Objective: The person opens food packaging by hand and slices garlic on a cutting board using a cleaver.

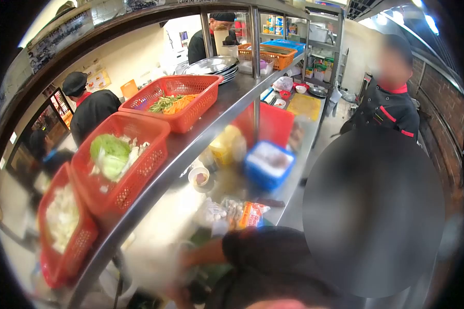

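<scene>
Near the bottom, a bare forearm comes out of a black sleeve and ends in my right hand [189, 257], badly smeared by motion. It is beside a blurred whitish shape [152, 262] that I cannot make out. Below it, my left hand [178, 293] is a faint blur at the lower edge; its fingers do not show. Further up the steel counter lie plastic bags of food [250, 213], one with an orange label. A small cup [198, 176] with something brown inside stands beyond them.
Red baskets of white pieces [62, 219], cabbage [111, 154] and cut vegetables [172, 103] line a raised steel shelf [201, 135]. Steel plates [211, 64] sit behind. A blue tub [269, 165] stands on the counter. People in dark clothes [384, 110] stand right and beyond the shelf.
</scene>
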`<state>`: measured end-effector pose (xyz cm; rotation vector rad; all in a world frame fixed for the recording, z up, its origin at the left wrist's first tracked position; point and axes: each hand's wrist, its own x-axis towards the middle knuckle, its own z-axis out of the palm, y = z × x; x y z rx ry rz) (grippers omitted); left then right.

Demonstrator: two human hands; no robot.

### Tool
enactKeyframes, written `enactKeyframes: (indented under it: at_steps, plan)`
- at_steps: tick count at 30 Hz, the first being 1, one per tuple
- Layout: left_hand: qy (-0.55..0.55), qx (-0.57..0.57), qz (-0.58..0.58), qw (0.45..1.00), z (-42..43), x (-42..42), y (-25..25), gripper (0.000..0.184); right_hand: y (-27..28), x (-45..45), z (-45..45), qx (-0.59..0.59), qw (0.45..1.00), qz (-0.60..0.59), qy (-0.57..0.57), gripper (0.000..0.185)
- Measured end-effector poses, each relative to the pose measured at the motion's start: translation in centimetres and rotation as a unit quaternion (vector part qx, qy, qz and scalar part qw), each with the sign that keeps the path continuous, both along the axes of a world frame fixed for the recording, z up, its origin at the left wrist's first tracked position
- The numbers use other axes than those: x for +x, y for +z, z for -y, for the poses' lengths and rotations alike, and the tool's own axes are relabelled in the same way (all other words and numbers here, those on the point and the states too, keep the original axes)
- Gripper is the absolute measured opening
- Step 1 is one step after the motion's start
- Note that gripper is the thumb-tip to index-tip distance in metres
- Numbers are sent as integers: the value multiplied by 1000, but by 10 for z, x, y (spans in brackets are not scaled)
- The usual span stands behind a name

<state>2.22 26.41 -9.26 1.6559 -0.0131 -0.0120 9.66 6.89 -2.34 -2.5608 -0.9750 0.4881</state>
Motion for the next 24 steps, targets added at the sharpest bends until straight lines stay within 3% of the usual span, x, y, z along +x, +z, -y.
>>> enactKeyframes:
  at_steps: [3,11,16,20,21,22,24]
  plan:
    - [34,257,-13,966,-5,27,-29,28,-3,0,-2,-14,1000,-1,0,25]
    - [164,8,-49,985,29,28,-15,28,9,-7,5,6,1000,20,4,22]
    - [221,-137,-39,965,31,29,0,28,4,-31,40,184,979,70,60,19]
    - [207,-112,-24,972,27,25,-1,28,-1,-65,90,223,965,133,28,20]
    - [206,-111,-23,972,28,24,2,28,17,-81,105,255,961,91,-64,22]
    - [200,-62,-44,977,31,23,11,28,32,-92,118,284,945,49,-154,24]
    - [186,36,-86,978,38,16,32,29,27,-100,136,279,946,27,-164,25]
